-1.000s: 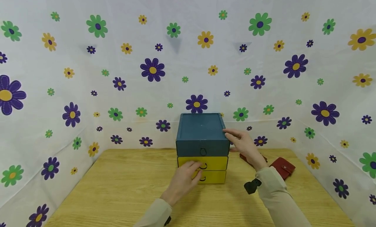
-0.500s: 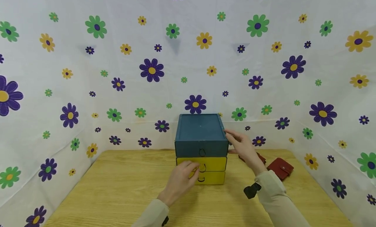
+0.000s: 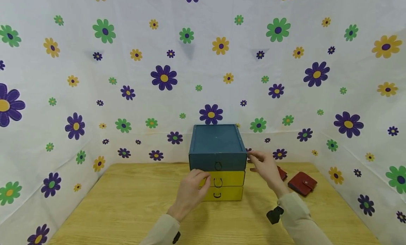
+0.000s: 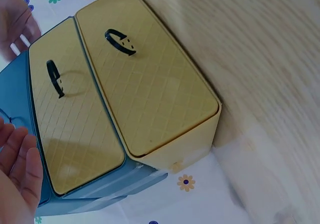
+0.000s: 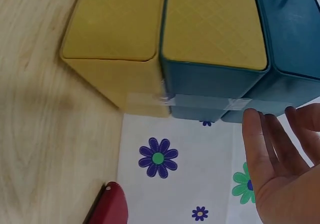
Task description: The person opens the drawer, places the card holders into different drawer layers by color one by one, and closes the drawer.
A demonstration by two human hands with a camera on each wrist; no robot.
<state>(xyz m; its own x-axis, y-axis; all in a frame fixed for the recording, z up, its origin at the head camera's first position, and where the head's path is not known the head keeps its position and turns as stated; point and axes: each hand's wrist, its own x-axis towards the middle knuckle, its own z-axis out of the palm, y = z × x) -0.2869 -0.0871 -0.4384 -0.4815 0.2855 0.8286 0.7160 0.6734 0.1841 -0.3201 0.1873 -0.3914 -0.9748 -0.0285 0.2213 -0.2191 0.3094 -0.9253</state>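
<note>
A stacked drawer box point(image 3: 217, 137) stands on the table, blue at the top. Its front shows a blue top drawer point(image 3: 203, 162), a yellow middle drawer point(image 3: 234, 178) and a yellow bottom drawer point(image 3: 233, 193), each with a small dark loop handle. All three fronts look pushed in. My left hand point(image 3: 189, 191) hovers before the left part of the yellow fronts, fingers loosely bent and holding nothing; it hides part of them. My right hand point(image 3: 266, 169) is beside the box's upper right side, fingertips right at the blue wall, also holding nothing.
To the right lies a red snap wallet point(image 3: 302, 183). Another red leather item point(image 3: 281, 173) lies behind my right hand, partly hidden. A white flower-print cloth point(image 3: 152, 104) hangs around the back and sides of the wooden table point(image 3: 127, 202).
My left hand has drawn back leftward from the middle drawer's handle, which now hangs lower. My right hand has slid down from the box's top edge along its side.
</note>
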